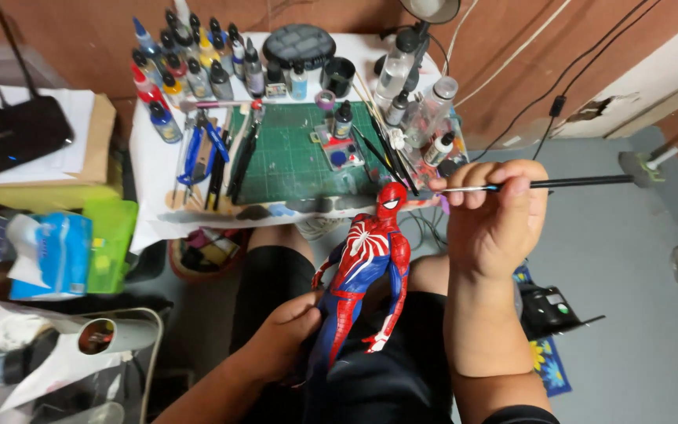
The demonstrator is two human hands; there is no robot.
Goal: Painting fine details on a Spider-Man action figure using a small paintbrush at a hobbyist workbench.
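Left hand (280,338) clamped around the legs of a red-and-blue action figure (364,271) over the lap, head up and away toward the table (154,169), right hand (496,216) pinching a thin paintbrush (559,184) lying crosswise, tip beside the figure's head, feet hidden in the grip

A low white table (151,169) is carrying a green cutting mat (292,153), with blue-handled pliers (194,153) lying beside it. Paint bottles (190,67) are standing along its far edge, near a black cup (338,76).
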